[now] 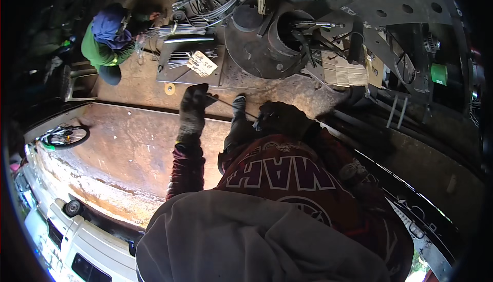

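My left hand (193, 108), in a dark work glove, is raised in front of me with its fingers closed at one end of a thin dark rod (231, 107). The rod slants down to the right toward my right hand (281, 118), also in a dark glove. That hand is closed around the rod's other end, close to my chest; a small bluish piece shows under its fingers, too dark to name. My shoe (239, 102) shows below the rod. Beyond my hands, a dark metal plate (208, 79) carries bundles of thin metal rods (179, 58) and a cardboard tag (202, 63).
A yellow disc (170, 89) lies beside the plate. Round steel plates (251, 51) and a pipe piece (282, 33) holding tools stand ahead, with cardboard (341, 69) to their right. A person in green (105, 40) crouches at far left. A bicycle wheel (72, 136) and white vehicle (87, 246) are leftward.
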`<state>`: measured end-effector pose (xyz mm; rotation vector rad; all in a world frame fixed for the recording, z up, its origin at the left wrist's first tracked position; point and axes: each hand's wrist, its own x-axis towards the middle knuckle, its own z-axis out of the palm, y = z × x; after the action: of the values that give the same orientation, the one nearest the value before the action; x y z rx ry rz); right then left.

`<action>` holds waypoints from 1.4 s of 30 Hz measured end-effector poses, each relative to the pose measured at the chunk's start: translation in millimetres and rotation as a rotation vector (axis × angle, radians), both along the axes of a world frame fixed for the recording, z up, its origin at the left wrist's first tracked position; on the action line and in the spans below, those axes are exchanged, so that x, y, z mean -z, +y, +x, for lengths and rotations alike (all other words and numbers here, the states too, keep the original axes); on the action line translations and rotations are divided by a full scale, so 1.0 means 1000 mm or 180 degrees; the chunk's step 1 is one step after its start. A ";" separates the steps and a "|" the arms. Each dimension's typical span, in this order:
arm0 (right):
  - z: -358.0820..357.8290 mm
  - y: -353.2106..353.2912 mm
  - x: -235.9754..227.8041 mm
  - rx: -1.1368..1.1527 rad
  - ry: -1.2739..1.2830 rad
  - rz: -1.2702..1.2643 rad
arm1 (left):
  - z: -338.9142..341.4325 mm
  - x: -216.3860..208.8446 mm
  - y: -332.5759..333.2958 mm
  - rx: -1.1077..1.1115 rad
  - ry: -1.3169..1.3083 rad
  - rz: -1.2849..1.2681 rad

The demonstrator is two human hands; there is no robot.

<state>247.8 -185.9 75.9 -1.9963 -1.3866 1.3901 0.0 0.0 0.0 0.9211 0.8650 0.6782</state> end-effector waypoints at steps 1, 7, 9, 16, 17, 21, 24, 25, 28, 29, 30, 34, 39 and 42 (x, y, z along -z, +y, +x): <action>-0.004 0.009 -0.009 0.0021 0.0099 0.0141 | 0.008 -0.013 0.002 -0.0087 0.0023 0.0091; 0.015 -0.024 -0.010 -0.0343 0.0438 0.1195 | 0.050 -0.071 -0.039 -0.0186 0.0604 0.0538; 0.018 -0.028 -0.010 -0.0470 0.0360 0.1556 | 0.058 -0.080 -0.044 -0.0308 0.0529 0.0455; 0.032 -0.040 -0.036 0.0207 0.1325 0.0523 | 0.076 -0.068 -0.071 -0.0190 0.0230 0.1066; 0.033 -0.042 -0.035 0.0342 0.1510 0.0204 | 0.075 -0.061 -0.078 -0.0120 0.0530 0.1255; 0.047 -0.060 -0.008 -0.0299 0.0946 0.1749 | 0.098 -0.087 -0.129 0.0789 -0.0093 -0.0221; 0.050 -0.068 -0.001 -0.0405 0.0741 0.2158 | 0.116 -0.102 -0.158 0.0758 0.0037 -0.0145; 0.049 -0.068 0.002 -0.0535 0.0535 0.2404 | 0.119 -0.101 -0.162 0.0716 0.0121 -0.0142; 0.052 -0.069 -0.006 -0.0756 0.0225 0.2030 | 0.121 -0.090 -0.161 0.0855 0.0115 0.0096; 0.054 -0.069 -0.014 -0.0791 0.0172 0.1713 | 0.117 -0.085 -0.158 0.0950 0.0054 0.0209; 0.057 -0.070 -0.021 -0.0607 0.0367 0.1470 | 0.114 -0.077 -0.153 0.0980 0.0308 0.0117; 0.063 -0.075 -0.015 -0.0224 0.0566 0.1520 | 0.131 -0.089 -0.153 0.1417 0.0422 0.1040; 0.072 -0.082 -0.001 0.0198 0.0559 0.1549 | 0.143 -0.088 -0.141 0.1931 0.0303 0.0974; 0.075 -0.087 -0.009 0.0475 0.0463 0.1541 | 0.145 -0.097 -0.125 0.2347 0.0288 0.0904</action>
<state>323.0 -272.6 85.2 -1.6126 -1.3242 0.9940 144.5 -125.5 96.8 1.4297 0.4493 0.1147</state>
